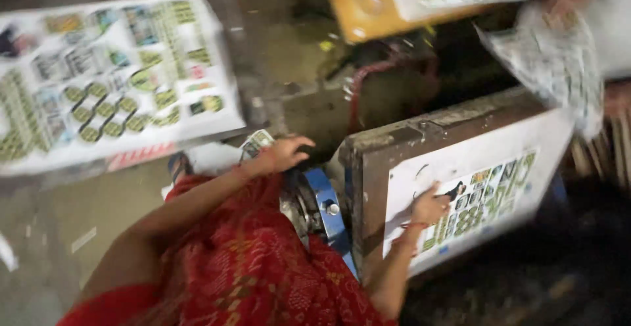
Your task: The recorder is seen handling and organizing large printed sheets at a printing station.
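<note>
Two hands in view. Right hand (430, 204) lies flat, fingers spread, on one printed sheet (470, 198) atop a slanted metal-framed plate (368, 168); it pins the sheet, clamps nothing. Left hand (284, 153) rests curled on a dark machine part (299, 188); grip unclear through blur. One stack (105, 79) of glossy sticker sheets lies left. Red patterned cloth (243, 260) drapes below.
</note>
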